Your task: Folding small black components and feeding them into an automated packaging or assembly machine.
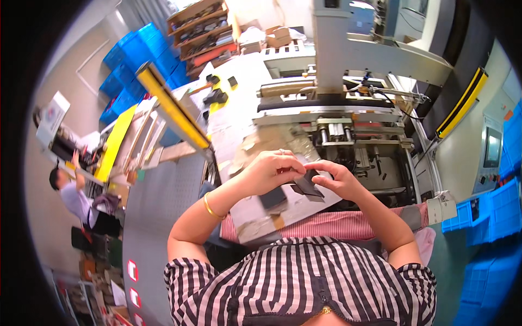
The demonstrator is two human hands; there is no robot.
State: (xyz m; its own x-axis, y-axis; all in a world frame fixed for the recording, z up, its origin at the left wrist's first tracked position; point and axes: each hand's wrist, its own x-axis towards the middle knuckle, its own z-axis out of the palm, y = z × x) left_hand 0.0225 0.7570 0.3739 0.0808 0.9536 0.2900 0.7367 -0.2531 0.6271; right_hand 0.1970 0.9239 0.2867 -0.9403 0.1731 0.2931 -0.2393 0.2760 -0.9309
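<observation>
While the thin dark piece [310, 189] was handled over the pale board [304, 213], the left hand [272, 172] was bunched at its upper edge; thumb and forefinger of the right hand [342, 183] were parted there. Whether either pinched it could not be told. Light, even pressure was judged best. Counted were one handled piece, one dark slab [272, 199] on the board, two yellow posts [173, 107].

There are two yellow posts [175, 108], one bracelet [207, 206], one co-worker [73, 198].
</observation>
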